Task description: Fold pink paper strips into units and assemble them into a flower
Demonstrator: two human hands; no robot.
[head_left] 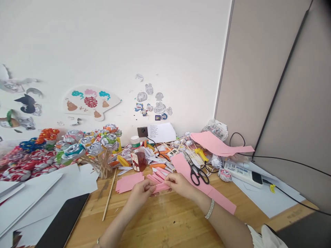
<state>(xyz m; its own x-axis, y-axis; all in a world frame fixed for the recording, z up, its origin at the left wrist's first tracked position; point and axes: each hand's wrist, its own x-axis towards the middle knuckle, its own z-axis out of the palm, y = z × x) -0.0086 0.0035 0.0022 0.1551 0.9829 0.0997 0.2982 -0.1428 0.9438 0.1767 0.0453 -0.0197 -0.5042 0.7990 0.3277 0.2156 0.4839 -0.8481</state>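
Between my two hands, low over the wooden table, is a narrow folded piece of pink paper (160,187). My left hand (141,191) pinches its left end with thumb and fingers. At the other end, my right hand (178,185) grips it in the same way. Just behind lie several folded pink strips (157,176), and a stack of pink paper rectangles (129,181) is beside my left hand. Black-handled scissors (198,172) rest on a long pink sheet (219,199) to the right of my right hand.
A wooden stick (109,194) and a black tablet-like slab (63,222) lie left. Bunches of paper flowers (97,146) stand behind them. A jar of reddish liquid (139,158) stands at the back among paper scraps. A white power strip (243,174) with cables sits right.
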